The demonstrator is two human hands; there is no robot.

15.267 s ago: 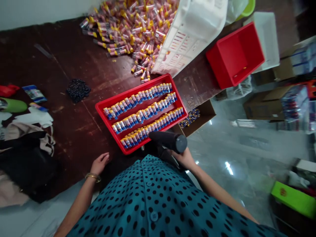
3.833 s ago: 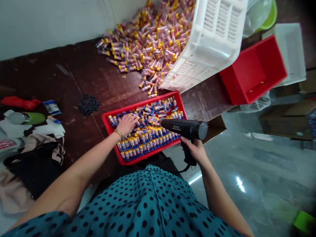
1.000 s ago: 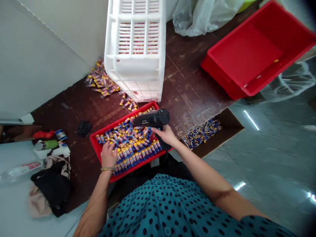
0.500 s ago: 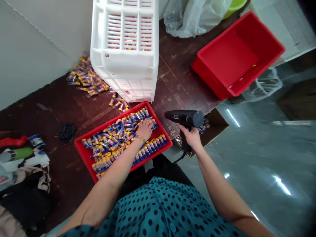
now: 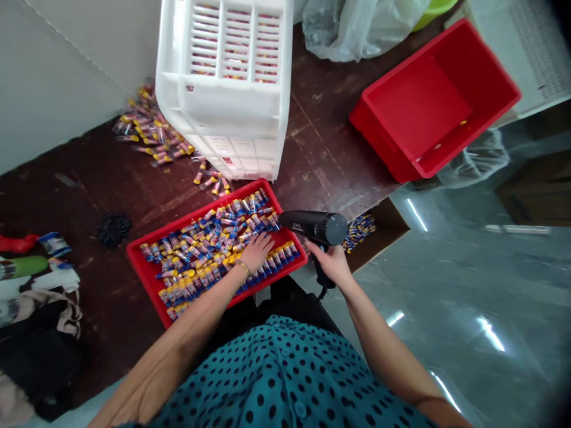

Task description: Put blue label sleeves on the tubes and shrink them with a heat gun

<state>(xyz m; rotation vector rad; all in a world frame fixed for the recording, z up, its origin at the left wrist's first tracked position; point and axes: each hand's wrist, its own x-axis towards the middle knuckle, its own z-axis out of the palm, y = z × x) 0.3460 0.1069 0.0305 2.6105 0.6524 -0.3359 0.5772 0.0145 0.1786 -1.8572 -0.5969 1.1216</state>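
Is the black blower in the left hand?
No, the right hand grips the black blower by its handle.

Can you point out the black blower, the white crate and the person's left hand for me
Black blower (image 5: 310, 224): head view, on the middle of its barrel.
White crate (image 5: 227, 101): head view, on the solid band below the slots.
Left hand (image 5: 257, 251): head view, on the back of the hand.

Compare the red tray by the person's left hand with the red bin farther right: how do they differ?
The red tray is shallow, while the red bin has much deeper walls.
The tray holds many small tubes; the bin shows only a few small bits.
The left hand is over the tray, but neither hand is at the bin.
Both are red and roughly rectangular.
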